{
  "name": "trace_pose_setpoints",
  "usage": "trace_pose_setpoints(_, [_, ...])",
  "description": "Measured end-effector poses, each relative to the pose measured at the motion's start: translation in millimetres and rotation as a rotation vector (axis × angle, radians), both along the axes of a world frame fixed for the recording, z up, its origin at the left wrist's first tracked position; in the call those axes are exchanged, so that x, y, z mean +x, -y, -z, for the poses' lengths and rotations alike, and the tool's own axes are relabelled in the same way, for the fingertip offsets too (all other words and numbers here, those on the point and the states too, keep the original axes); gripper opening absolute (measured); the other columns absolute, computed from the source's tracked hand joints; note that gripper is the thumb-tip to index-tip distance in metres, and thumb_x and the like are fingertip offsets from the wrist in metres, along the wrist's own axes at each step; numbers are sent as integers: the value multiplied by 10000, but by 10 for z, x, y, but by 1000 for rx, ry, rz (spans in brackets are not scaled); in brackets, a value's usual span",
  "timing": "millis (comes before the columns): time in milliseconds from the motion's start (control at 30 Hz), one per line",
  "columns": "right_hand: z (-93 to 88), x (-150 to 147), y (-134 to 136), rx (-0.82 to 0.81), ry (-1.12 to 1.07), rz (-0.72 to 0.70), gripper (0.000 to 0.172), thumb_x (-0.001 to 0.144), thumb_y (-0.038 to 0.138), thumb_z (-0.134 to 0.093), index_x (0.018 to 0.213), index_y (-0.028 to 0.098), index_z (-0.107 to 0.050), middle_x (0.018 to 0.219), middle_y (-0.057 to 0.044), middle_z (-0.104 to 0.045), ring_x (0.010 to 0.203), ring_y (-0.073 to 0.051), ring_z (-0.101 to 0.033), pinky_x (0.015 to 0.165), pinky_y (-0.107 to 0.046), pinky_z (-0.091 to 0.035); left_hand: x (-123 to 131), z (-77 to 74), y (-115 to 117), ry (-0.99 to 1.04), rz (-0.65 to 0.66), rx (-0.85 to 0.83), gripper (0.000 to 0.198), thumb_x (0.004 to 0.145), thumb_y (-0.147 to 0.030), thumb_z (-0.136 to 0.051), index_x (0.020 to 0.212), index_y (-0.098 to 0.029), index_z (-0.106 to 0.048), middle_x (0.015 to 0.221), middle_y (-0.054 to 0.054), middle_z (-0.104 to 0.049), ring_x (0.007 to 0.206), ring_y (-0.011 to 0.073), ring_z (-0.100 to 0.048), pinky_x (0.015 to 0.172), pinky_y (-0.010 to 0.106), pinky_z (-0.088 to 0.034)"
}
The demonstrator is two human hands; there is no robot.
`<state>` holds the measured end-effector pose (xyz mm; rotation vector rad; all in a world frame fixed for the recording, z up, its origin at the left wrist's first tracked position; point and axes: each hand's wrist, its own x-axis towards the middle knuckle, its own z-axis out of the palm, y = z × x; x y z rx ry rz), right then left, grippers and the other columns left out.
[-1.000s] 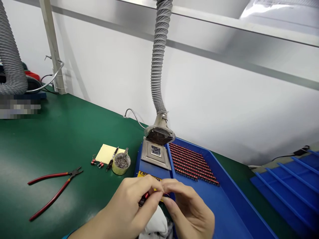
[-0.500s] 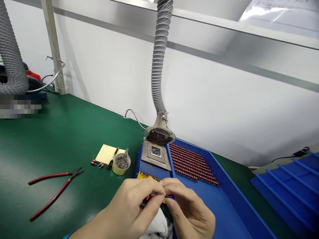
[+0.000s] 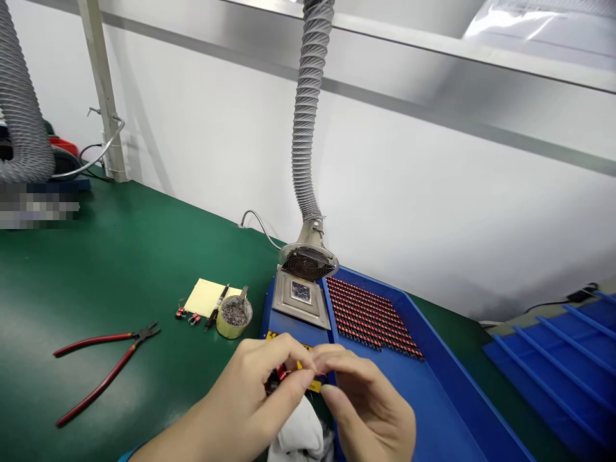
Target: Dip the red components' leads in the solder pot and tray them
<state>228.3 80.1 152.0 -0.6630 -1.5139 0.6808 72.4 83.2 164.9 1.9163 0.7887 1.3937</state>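
My left hand (image 3: 248, 394) pinches a small red and black part with thin wire leads (image 3: 278, 375) between thumb and index finger, and the curled fingers hide most of it. Right beside it, my right hand (image 3: 373, 401) is loosely curled, its index fingertip at the left fingertips and its thumb apart from it. A fine reddish wire shows between the two hands. Behind them stands a blue solder pot (image 3: 274, 317) with a square steel top and a shiny well. White cloth (image 3: 301, 430) lies under the hands.
A fume hose (image 3: 308, 128) hangs over the pot. On the right, a blue tray (image 3: 462, 385) holds rows of red and black parts (image 3: 370, 314). To the left lie red-handled pliers (image 3: 108, 369), a yellow notepad (image 3: 206, 296), a pen (image 3: 217, 307) and a tin of grey bits (image 3: 234, 321).
My right thumb has dropped away from its index finger, widening the gap between them. My left hand has shifted slightly up and left, showing more of the red and black part.
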Motion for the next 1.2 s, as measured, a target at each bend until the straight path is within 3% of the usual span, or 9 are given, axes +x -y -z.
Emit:
trace_pose_setpoints(167, [41, -44, 18, 262, 156, 192, 290, 818, 19, -615, 983, 236, -716, 810, -34, -721, 807, -201, -670, 716, -326, -542, 4, 22, 0, -61, 12, 35, 178, 931, -139, -461, 788, -174, -561, 654, -33, -570, 571, 86, -527, 556, 158, -416])
trace_pose_setpoints(233, [41, -66, 32, 106, 117, 165, 151, 866, 104, -584, 827, 202, -693, 733, -37, -678, 733, -179, -642, 658, -293, -515, 31, 67, -15, -145, -84, 271, 210, 936, -103, -421, 796, -158, -568, 622, -20, -561, 530, 99, -494, 516, 195, -384])
trace_pose_setpoints(367, [21, -60, 37, -413, -173, -215, 410, 944, 351, -487, 564, 200, -512, 428, 29, -428, 421, -121, -423, 482, -267, -422, 68, 106, -31, -228, -226, 551, 235, 897, -47, -402, 776, -150, -575, 554, -15, -533, 477, 122, -419, 477, 254, -318])
trace_pose_setpoints(433, [14, -36, 22, -351, -212, -273, 404, 944, 363, -490, 581, 197, -554, 420, 27, -438, 437, -131, -460, 519, -276, -453, 60, 80, -24, -126, -112, 394, 206, 898, -54, -415, 795, -155, -562, 611, -18, -573, 513, 101, -466, 510, 212, -363])
trace_pose_setpoints(567, [19, -18, 3, -64, -42, -63, 41, 860, 236, -667, 876, 238, -706, 733, -30, -674, 722, -177, -640, 662, -289, -523, 14, 1, 3, 4, 70, -50, 173, 909, -139, -468, 754, -183, -532, 635, -51, -523, 566, 75, -484, 547, 157, -375])
trace_pose_setpoints(700, [32, -68, 12, 45, -30, -18, 109, 876, 168, -642, 909, 249, -708, 724, -21, -674, 699, -174, -641, 644, -299, -518, -3, -13, 12, 44, 150, -197, 175, 905, -181, -472, 739, -191, -526, 642, -52, -490, 593, 85, -460, 565, 178, -356])
trace_pose_setpoints(1000, [-15, 109, -46, -69, -238, 185, 161, 863, 242, -670, 712, 197, -642, 618, 6, -595, 632, -122, -584, 621, -218, -489, -56, 20, -12, 20, 152, -285, 158, 925, -215, -481, 785, -200, -553, 705, -40, -528, 652, 98, -471, 613, 200, -363])
trace_pose_setpoints(1067, [26, 101, -54, -115, -165, 111, 125, 865, 219, -663, 741, 203, -664, 651, -6, -626, 663, -130, -601, 635, -221, -497, -61, 58, -34, 151, 210, -358, 91, 928, -249, -507, 963, -233, -589, 799, -32, -542, 727, 98, -491, 656, 183, -396])
trace_pose_setpoints(1200, [133, -54, -61, -297, -317, -142, 159, 893, 255, -624, 738, 223, -634, 633, 21, -580, 614, -108, -564, 621, -219, -497, -23, 132, -66, 436, 365, -425, 366, 934, -273, -540, 1287, -328, -457, 947, -20, -554, 861, 97, -550, 820, 203, -465])
